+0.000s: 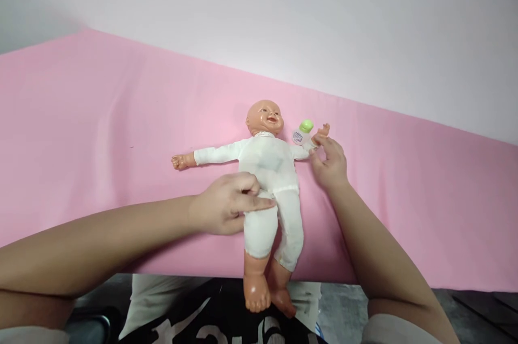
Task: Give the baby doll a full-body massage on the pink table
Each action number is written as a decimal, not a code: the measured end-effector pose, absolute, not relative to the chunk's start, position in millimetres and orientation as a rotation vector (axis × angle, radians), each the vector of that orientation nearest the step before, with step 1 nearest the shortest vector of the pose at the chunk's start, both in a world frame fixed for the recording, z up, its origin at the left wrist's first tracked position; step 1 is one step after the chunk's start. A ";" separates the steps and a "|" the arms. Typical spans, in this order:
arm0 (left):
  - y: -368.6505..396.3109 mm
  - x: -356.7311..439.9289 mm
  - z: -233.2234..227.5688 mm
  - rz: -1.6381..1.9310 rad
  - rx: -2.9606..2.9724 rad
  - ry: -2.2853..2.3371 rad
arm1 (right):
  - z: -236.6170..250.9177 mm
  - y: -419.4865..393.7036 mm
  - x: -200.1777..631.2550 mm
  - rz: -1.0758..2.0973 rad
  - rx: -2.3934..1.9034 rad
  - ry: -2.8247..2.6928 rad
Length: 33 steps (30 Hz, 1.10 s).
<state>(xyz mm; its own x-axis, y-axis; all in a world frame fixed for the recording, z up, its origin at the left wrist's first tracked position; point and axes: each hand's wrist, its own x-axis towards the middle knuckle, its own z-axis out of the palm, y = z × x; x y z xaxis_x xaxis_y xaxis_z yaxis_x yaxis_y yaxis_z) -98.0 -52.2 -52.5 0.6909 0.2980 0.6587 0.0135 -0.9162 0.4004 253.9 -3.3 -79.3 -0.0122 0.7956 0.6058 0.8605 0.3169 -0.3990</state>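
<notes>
Lap: the person's black shirt point(238, 317) with pale lettering and light trousers point(157, 301) show below the near edge of the pink table point(141, 117).
Doll's feet: both bare feet point(257, 284) stick out past that edge, over the lap.
Left hand: the left hand point(224, 203) lies on the upper part of the doll's leg nearer to it, its fingers partly curled, one reaching across the thigh; whether it grips cannot be told.
Doll: the doll point(263, 163), in a white cloth body, lies on its back between the two hands, legs toward the person, arms out to the sides.
Right hand: the right hand point(329, 163) pinches the doll's arm near the cuff, thumb and fingers closed there.
Bottle: a small labelled bottle point(299, 136) with a green top point(306, 126) lies just beyond that arm, close to the right fingertips.
Doll's head: the bald head point(265, 117) is farther off than both hands.
Wall: a white wall point(324, 20) rises behind the table.
</notes>
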 end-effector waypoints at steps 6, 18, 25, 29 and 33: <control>-61.4 -91.7 -53.0 1.001 2.784 0.115 | -84.9 6.0 272.9 0.248 -1.814 -1.560; -60.4 -88.7 -58.2 0.879 2.919 0.129 | -86.1 7.2 272.6 0.203 -1.807 -1.614; -28.6 -95.9 -61.2 1.069 2.485 0.470 | -77.3 -10.9 236.1 -0.205 -1.318 -1.952; -5.7 -97.5 -60.5 0.946 2.197 0.839 | -74.3 -19.6 212.3 -0.126 -1.042 -2.247; 7.1 -96.8 -64.0 0.856 2.049 0.907 | -69.5 -22.8 205.0 0.040 -1.037 -2.435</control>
